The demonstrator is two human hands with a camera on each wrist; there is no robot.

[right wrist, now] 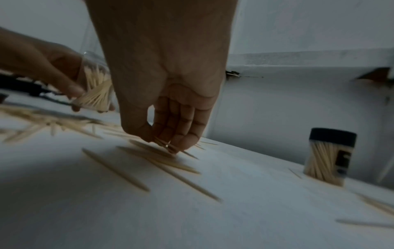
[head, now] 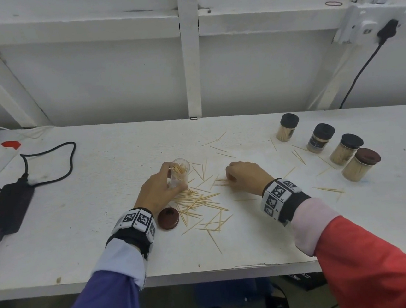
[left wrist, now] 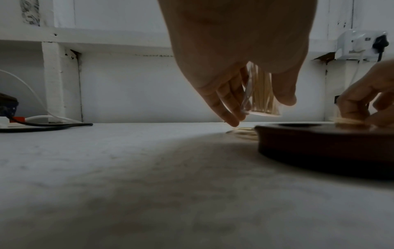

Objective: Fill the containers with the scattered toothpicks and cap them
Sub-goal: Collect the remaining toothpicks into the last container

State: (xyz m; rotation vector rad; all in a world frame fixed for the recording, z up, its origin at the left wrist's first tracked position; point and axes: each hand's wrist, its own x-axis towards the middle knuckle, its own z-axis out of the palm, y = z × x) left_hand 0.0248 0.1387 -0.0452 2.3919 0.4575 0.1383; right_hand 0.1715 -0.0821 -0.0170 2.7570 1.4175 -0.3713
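On worktop (head: 256,243), what we see:
left hand (head: 160,191): grips open container (head: 180,173), upright, sticks vertical
right hand (head: 247,176): fingers pinch flat toothpicks (head: 222,181); count unclear

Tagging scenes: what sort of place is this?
Probably a workshop bench, not a home: a painted white worktop against a bare framed wall, a wall socket, and a power adapter with trailing cables.

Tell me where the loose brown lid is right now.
In the head view the brown lid lies flat on the white table, just right of the left wrist, at the near-left edge of the toothpick pile.
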